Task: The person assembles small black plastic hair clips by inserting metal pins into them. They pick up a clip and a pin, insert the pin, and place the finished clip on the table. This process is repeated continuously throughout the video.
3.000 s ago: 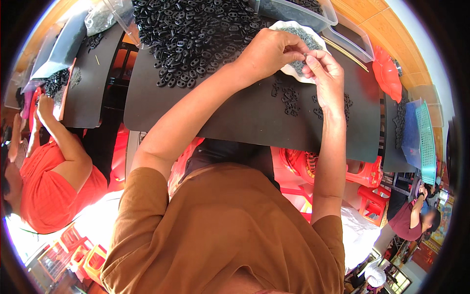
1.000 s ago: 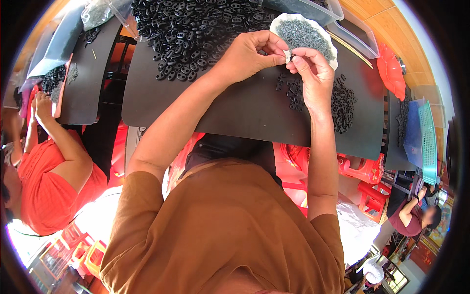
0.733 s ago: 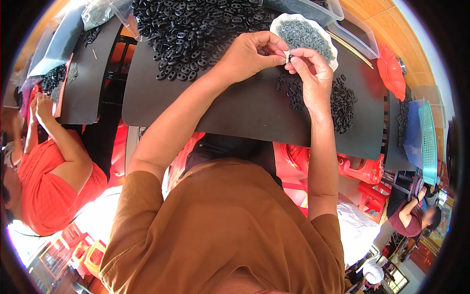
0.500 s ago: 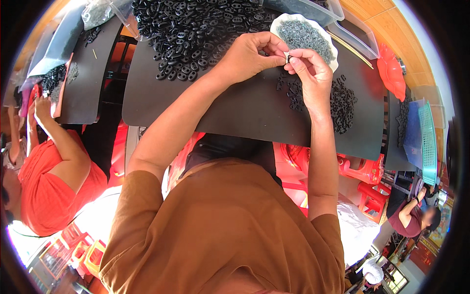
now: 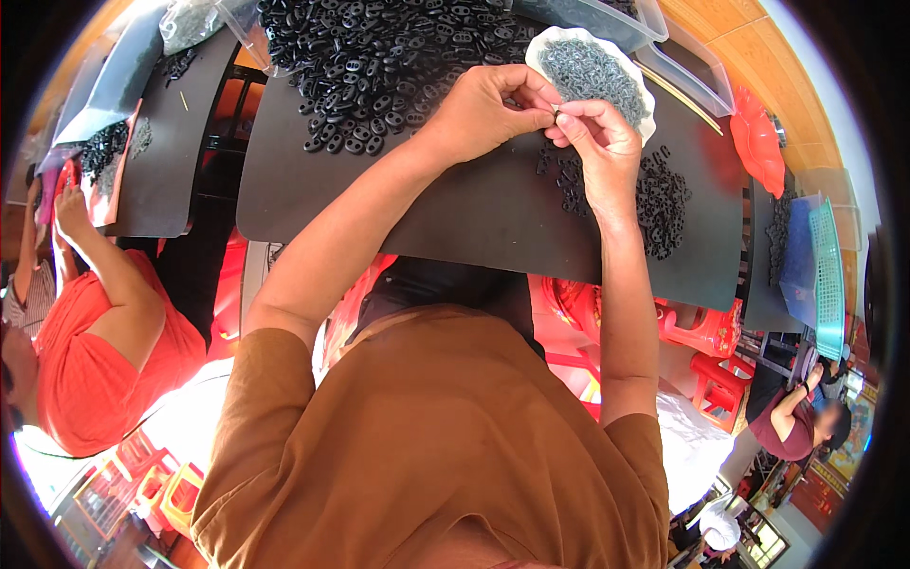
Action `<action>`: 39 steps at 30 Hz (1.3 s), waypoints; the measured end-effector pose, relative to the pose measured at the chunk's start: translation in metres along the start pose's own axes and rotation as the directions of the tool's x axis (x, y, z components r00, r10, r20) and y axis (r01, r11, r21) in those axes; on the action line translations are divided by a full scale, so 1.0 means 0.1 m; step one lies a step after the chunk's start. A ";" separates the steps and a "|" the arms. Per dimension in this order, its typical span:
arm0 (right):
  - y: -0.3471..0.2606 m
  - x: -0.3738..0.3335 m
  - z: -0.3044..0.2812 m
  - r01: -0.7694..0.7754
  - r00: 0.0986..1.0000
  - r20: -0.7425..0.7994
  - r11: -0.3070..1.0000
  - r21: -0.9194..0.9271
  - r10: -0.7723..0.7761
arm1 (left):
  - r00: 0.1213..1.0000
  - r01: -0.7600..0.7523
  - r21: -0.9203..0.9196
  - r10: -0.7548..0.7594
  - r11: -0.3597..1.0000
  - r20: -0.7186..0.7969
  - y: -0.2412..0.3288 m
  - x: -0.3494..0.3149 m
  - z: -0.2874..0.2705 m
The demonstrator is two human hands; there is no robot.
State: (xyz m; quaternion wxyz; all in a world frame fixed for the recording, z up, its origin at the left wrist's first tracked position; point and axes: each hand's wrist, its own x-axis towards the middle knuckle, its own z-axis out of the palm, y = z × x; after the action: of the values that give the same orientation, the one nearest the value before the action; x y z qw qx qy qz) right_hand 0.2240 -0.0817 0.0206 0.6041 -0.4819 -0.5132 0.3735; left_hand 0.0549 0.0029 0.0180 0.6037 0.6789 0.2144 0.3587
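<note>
My left hand [image 5: 485,112] and my right hand [image 5: 604,142] meet over the dark table [image 5: 455,223], fingertips pinched together on a small piece [image 5: 557,110]. Fingers cover most of it, so its exact kind is hard to make out. Just beyond my right hand stands a white scalloped dish [image 5: 648,102] holding many tiny grey translucent pieces [image 5: 588,74]. Below and beside that hand lies a loose scatter of small black link-like pieces [image 5: 665,201]. A large heap of black oval pieces with two holes [image 5: 365,71] spreads beyond my left forearm.
Clear plastic bins [image 5: 621,24] line the table's far side, with thin yellowish sticks [image 5: 678,97] nearby. At the right are a red scalloped dish [image 5: 756,142] and a turquoise basket [image 5: 829,280]. Another person in red [image 5: 114,351] works at the left table [image 5: 156,180]. Red stools [image 5: 720,389] stand below.
My fingertips have closed in further around the small piece, hiding more of it. Both arms stay nearly in place. At left, the other person's arm has shifted slightly.
</note>
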 end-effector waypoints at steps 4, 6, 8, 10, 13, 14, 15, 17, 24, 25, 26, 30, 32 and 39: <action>-0.02 0.00 0.01 0.032 0.999 -0.031 0.999 0.000 -0.032 | 0.998 0.061 -0.208 -0.062 0.976 -0.003 0.02 -0.01 0.03; -0.01 0.01 0.02 0.042 0.998 -0.043 0.999 0.030 -0.040 | 0.995 0.099 -0.228 -0.100 0.969 0.007 0.03 -0.01 0.01; 0.00 0.01 0.00 0.042 0.998 -0.042 0.999 0.026 -0.041 | 0.988 0.153 -0.229 -0.151 0.961 0.025 0.05 -0.02 -0.01; 0.00 0.01 0.00 0.044 0.998 -0.039 0.999 0.015 -0.044 | 0.975 0.223 -0.209 -0.218 0.952 0.049 0.09 -0.03 -0.03; 0.00 0.01 0.01 0.047 0.998 -0.030 0.999 -0.009 -0.047 | 0.976 0.217 -0.128 -0.213 0.968 0.044 0.05 -0.02 -0.04; 0.00 0.01 0.01 0.044 0.999 -0.024 0.999 -0.016 -0.044 | 0.977 0.215 -0.107 -0.212 0.971 0.037 0.04 -0.02 -0.04; 0.01 0.01 0.02 0.041 0.999 -0.019 0.999 -0.022 -0.041 | 0.977 0.213 -0.085 -0.211 0.973 0.030 0.05 -0.02 -0.03; 0.00 0.00 0.03 0.031 0.999 -0.018 0.999 -0.033 -0.032 | 0.979 0.205 -0.059 -0.204 0.977 0.021 0.06 -0.02 -0.03; 0.01 0.00 0.04 -0.013 1.000 -0.026 1.000 -0.008 0.013 | 0.991 0.129 0.034 -0.128 0.991 -0.029 0.04 -0.02 -0.01; 0.01 -0.01 0.03 -0.024 0.999 -0.025 1.000 0.016 0.024 | 0.993 0.115 0.054 -0.113 0.992 -0.037 0.04 -0.03 0.00; 0.02 -0.01 0.02 -0.034 0.999 -0.023 0.999 0.040 0.035 | 0.994 0.103 0.057 -0.101 0.993 -0.041 0.05 -0.03 0.01; 0.05 0.00 -0.01 -0.082 0.996 -0.018 0.978 0.191 0.087 | 0.996 0.067 0.068 -0.063 0.995 -0.059 0.04 -0.03 0.05; 0.05 0.01 -0.02 -0.084 0.996 -0.013 0.976 0.203 0.089 | 0.997 0.063 0.043 -0.061 0.997 -0.049 0.02 -0.03 0.05; 0.04 -0.02 0.00 -0.073 0.997 0.038 0.979 0.189 0.067 | 0.992 0.034 0.287 0.003 0.957 -0.128 0.28 -0.21 -0.52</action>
State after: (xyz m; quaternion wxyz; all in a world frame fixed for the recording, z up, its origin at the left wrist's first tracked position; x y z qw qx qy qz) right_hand 0.2234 -0.0821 0.0158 0.6255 -0.4339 -0.4673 0.4495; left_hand -0.0015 0.0174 0.0408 0.4861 0.7337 0.3079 0.3613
